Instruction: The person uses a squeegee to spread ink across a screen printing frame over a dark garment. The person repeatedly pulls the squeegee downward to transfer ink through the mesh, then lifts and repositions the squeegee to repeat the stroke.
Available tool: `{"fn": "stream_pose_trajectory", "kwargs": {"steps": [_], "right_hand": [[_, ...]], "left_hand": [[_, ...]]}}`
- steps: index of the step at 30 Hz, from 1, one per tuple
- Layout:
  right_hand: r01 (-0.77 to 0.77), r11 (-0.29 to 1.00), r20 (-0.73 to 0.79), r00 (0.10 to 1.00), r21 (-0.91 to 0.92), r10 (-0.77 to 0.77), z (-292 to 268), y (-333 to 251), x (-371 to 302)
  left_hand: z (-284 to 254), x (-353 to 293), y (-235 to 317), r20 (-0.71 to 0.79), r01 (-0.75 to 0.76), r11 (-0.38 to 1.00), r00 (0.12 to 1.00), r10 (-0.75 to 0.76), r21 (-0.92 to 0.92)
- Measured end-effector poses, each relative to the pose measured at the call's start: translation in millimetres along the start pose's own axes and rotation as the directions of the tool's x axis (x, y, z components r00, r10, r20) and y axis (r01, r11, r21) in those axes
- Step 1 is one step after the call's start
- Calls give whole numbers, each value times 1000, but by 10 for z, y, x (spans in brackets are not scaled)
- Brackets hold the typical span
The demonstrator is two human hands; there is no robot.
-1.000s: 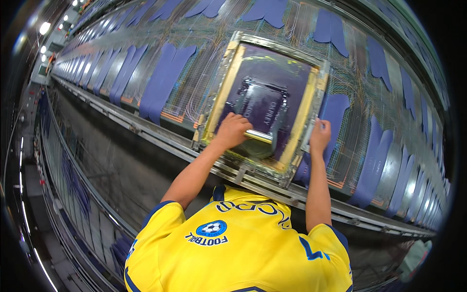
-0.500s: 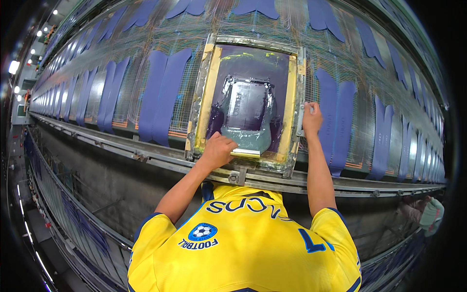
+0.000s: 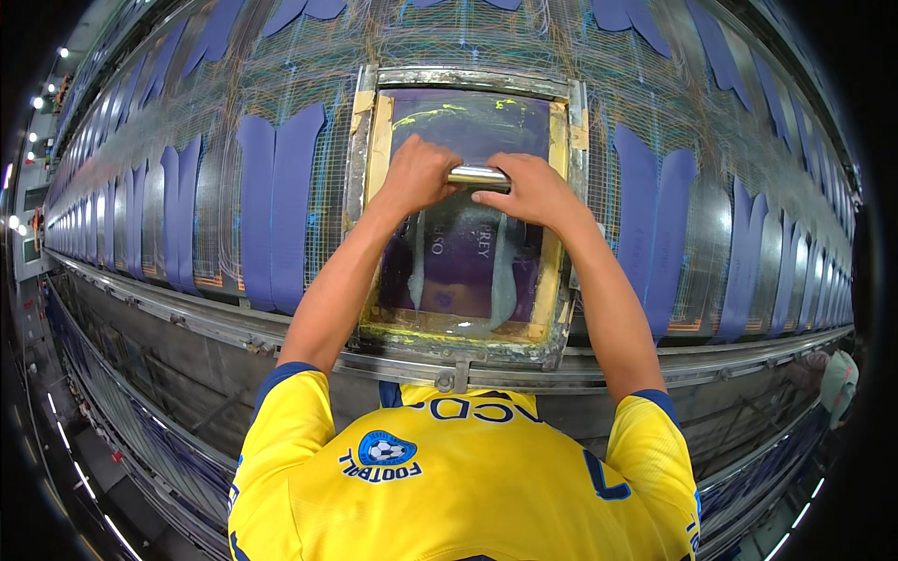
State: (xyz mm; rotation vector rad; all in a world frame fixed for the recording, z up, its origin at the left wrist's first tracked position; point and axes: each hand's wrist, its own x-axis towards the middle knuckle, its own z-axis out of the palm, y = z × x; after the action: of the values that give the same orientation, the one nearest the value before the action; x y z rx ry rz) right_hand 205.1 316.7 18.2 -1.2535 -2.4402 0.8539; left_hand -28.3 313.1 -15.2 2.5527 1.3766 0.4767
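A metal-handled squeegee (image 3: 479,178) lies crosswise over the upper part of a printing screen, its blade mostly hidden. My left hand (image 3: 419,174) is closed round its left end. The right end is gripped by my right hand (image 3: 533,192), fingers wrapped over the bar. Beneath my arms is the screen's worn metal frame (image 3: 358,159), taped in yellow along the inside. Its dark purple mesh (image 3: 458,280) shows pale lettering. Grey-green wet ink (image 3: 505,280) runs in streaks down both sides of the mesh, with a thin line near its lower edge.
Purple fabric pieces lie in pairs along the long table, one pair (image 3: 279,206) left of the screen and another (image 3: 652,234) to its right. A metal rail (image 3: 224,327) follows the near edge. Another person's light sleeve (image 3: 839,385) shows at the far right.
My right hand has left the frame's right side and joined the left on the squeegee. The squeegee has gone from the screen's near end to its upper part, and ink in the middle has thinned.
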Motion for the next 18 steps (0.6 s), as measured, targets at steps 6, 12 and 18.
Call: {"fn": "stream_pose_trajectory", "kwargs": {"steps": [6, 12, 18], "right_hand": [[37, 983, -112, 992, -178, -58, 604, -248, -459], [46, 990, 18, 999, -136, -44, 845, -659, -1234], [71, 968, -101, 990, -241, -98, 382, -92, -284]], "left_hand": [[235, -676, 344, -174, 2, 996, 985, -16, -84], [86, -1436, 897, 27, 53, 986, 998, -49, -155], [28, -391, 222, -75, -28, 998, 997, 24, -59]]}}
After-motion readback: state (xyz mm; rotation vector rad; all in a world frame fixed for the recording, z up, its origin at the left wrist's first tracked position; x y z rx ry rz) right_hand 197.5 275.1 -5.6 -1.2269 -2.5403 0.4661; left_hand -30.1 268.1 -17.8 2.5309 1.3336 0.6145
